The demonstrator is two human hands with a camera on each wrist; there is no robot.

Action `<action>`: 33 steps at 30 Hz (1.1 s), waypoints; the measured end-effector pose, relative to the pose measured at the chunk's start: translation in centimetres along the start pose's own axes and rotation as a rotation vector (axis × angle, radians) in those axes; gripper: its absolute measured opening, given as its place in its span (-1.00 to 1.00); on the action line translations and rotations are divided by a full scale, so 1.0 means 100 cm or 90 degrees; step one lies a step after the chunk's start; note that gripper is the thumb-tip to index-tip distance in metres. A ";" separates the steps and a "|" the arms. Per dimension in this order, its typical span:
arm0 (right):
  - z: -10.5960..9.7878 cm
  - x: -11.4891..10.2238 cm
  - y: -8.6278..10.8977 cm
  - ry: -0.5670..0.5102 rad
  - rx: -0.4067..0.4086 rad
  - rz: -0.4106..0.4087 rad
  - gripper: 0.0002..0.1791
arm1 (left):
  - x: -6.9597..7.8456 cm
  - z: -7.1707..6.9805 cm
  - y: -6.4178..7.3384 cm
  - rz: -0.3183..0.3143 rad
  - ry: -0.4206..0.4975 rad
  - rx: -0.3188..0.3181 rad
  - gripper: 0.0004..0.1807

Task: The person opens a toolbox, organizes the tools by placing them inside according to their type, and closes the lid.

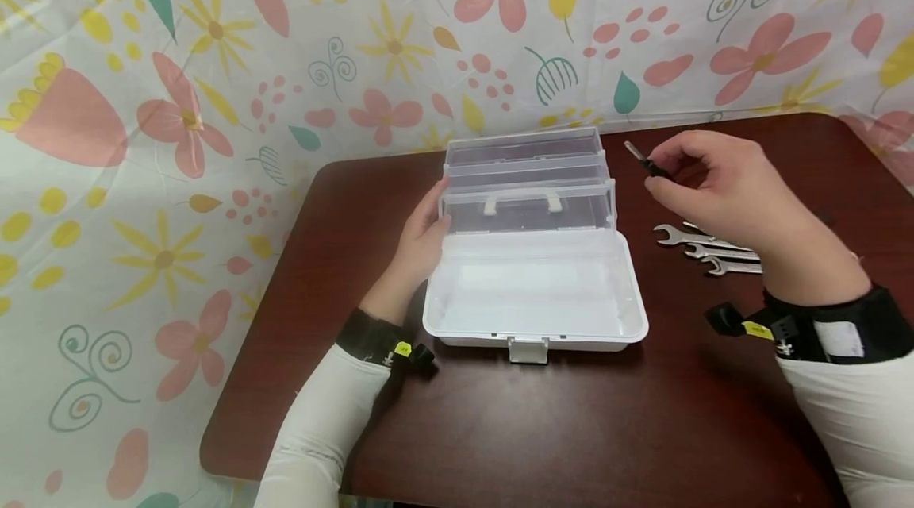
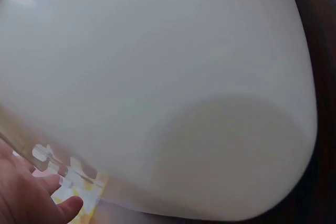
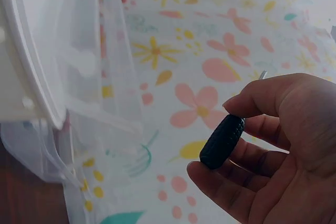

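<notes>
A white plastic storage box [image 1: 528, 286] stands with its clear lid [image 1: 524, 210] raised at the back; a white handle is on the lid. At the lid's left edge is my left hand [image 1: 423, 242], gripping it with the thumb in front and the fingers partly hidden behind. In the left wrist view, the white box wall [image 2: 157, 66] fills most of the picture, the left hand [image 2: 31, 192] low in the corner. My right hand [image 1: 721, 175] pinches a small screwdriver [image 1: 648, 164] above the table, right of the lid. Its handle [image 3: 223, 142] is black and textured.
Several open-end wrenches [image 1: 724, 264] lie on the dark red-brown table [image 1: 557, 421], right of the box and partly under the right forearm. A clear latch [image 1: 528, 351] hangs at the box front. Flower-patterned cloth [image 1: 385, 55] rises behind the table.
</notes>
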State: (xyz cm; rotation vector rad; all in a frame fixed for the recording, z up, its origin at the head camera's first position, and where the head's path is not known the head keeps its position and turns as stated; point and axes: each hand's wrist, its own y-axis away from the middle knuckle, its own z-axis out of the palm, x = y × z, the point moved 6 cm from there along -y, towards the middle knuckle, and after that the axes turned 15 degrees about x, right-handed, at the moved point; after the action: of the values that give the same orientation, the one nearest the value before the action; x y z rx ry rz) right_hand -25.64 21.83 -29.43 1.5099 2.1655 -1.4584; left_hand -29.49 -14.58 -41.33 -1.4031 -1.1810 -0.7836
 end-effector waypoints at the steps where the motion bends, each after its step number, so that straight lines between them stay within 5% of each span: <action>1: 0.003 -0.002 0.001 -0.002 -0.004 -0.005 -0.74 | 0.001 0.000 0.000 0.004 -0.001 0.000 -0.32; 12: 0.032 -0.024 -0.013 0.021 -0.098 -0.077 -0.76 | 0.001 0.002 0.000 -0.008 0.047 -0.016 -0.29; 21: 0.057 -0.044 -0.052 0.058 -0.251 -0.251 -0.84 | -0.002 0.003 0.003 -0.029 0.082 -0.025 -0.24; 28: 0.084 -0.038 -0.080 0.175 -0.377 -0.242 -0.85 | 0.000 0.003 0.003 -0.013 0.108 -0.032 -0.22; 33: 0.110 -0.026 -0.090 0.185 -0.431 -0.228 -0.81 | -0.003 0.004 0.004 -0.020 0.121 -0.034 -0.21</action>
State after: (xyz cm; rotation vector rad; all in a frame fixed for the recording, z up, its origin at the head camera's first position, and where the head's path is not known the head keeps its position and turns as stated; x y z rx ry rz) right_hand -35.61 11.54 -28.05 1.1684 2.8002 -0.4518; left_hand -29.28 -14.27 -41.83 -1.3244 -1.0444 -0.9553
